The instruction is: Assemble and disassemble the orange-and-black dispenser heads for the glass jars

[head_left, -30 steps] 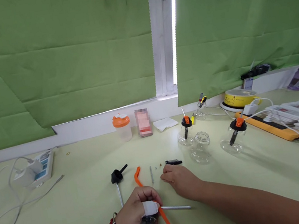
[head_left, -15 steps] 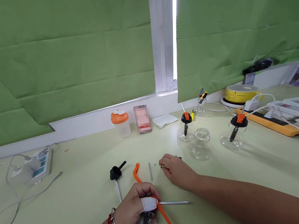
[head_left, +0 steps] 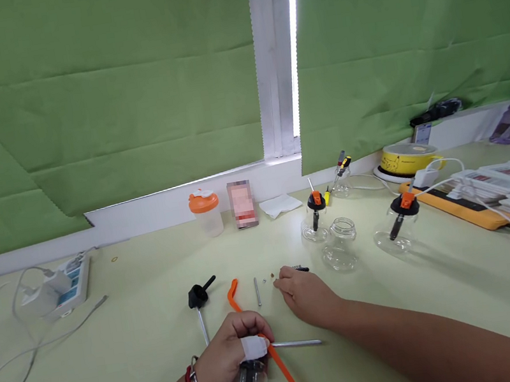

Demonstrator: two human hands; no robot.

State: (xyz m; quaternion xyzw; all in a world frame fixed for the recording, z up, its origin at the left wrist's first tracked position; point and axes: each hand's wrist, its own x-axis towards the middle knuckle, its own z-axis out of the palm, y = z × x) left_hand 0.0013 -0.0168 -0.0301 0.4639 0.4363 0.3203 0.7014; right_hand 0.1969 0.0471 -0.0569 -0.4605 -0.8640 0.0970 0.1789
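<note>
Left fingers clamped on orange strip; right fingers unclear, partly hiding spring; jar nearby.

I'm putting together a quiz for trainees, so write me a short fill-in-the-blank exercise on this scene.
The left hand wears a thumb wrap coloured ____.
In the view, the short metal pin lies to the ____ of the right hand.
The translucent cup has a mainly ____ lid.
Missing words: white; left; orange.

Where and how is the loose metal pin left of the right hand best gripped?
The metal pin is probably best pinched mid-shaft from above, across its left and right sides: it is slim, lies flat and runs near to far, with room along both.
</note>
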